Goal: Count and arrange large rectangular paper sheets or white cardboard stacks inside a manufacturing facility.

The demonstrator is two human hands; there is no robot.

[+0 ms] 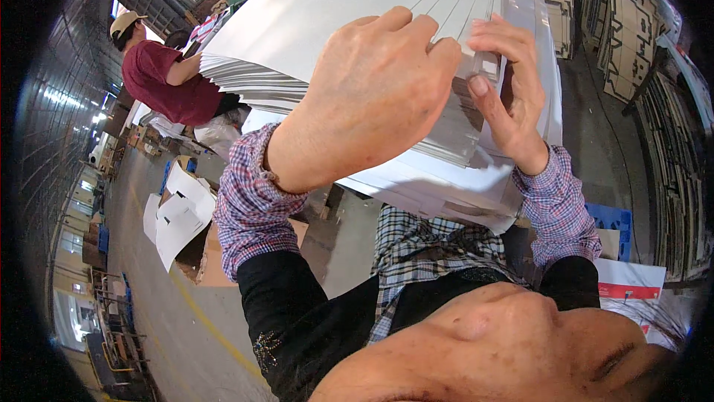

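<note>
Large white card sheets [290,11] lie in a thick stack in front of me, their edges fanned toward the right. My left hand [379,82] is closed, its fingers curled over the fanned edges with the knuckles up; its fingertips are hidden. Beside it, my right hand [517,89] bends its fingers and thumb around the edges and corner of the sheets. Under both hands more sheets form a lower pile [424,179], its layers uneven at the near side.
Another person in a dark red shirt [160,78] stands at the far left. Loose white sheets lie over a cardboard box [216,257] on the floor at left. Cut wooden boards [628,45] lean at right, near a blue crate [613,223].
</note>
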